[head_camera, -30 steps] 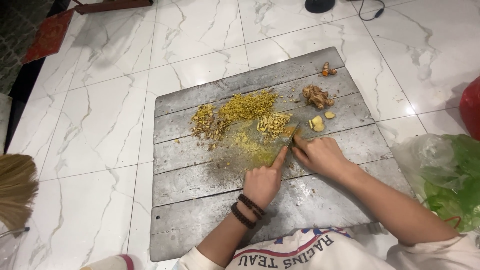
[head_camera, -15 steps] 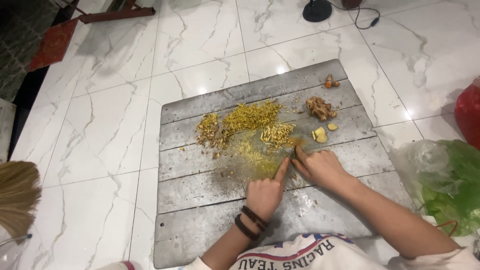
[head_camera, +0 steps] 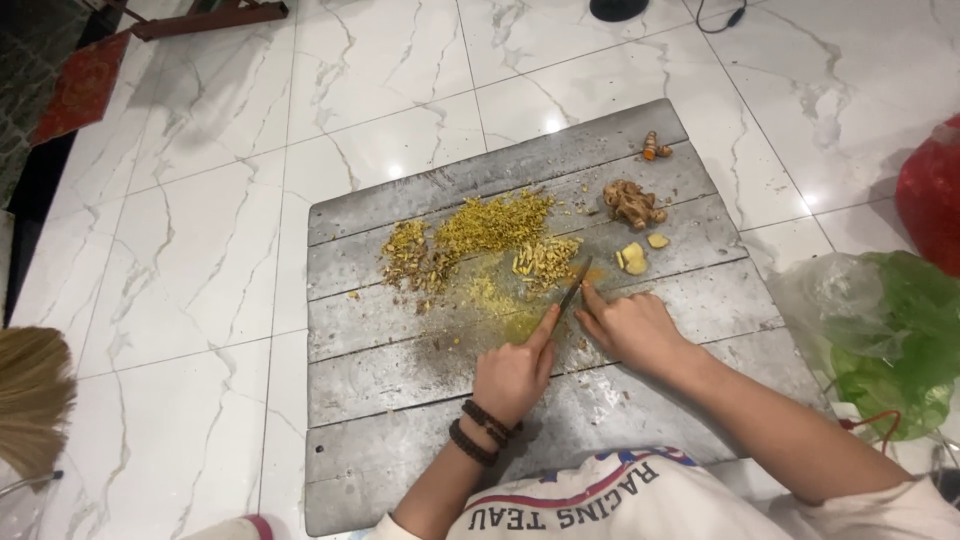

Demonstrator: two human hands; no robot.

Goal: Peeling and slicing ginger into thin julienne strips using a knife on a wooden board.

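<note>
Marble floor tiles [head_camera: 200,250], white with grey veins, surround a large grey wooden board [head_camera: 420,380] made of planks, which lies flat on them. At the right edge sits a clear plastic bag [head_camera: 880,340] with green leaves inside, and just behind it a red bag [head_camera: 935,195]; what the red one holds cannot be told. A straw broom head [head_camera: 30,395] shows at the left edge.

Both forearms reach from the bottom of the view onto the board. The right hand [head_camera: 630,325] is closed around the handle of a small knife [head_camera: 572,290], whose blade points away, tip down by the chopped pile. The left hand [head_camera: 512,370], dark bead bracelets on its wrist, rests palm down just beside it, forefinger stretched to the blade, holding nothing.

Chopped yellow bits [head_camera: 480,240] spread across the board's middle. To their right lie a knobbly root [head_camera: 632,203], a few pale slices [head_camera: 635,257], and a small orange root piece [head_camera: 655,148] near the far corner.
</note>
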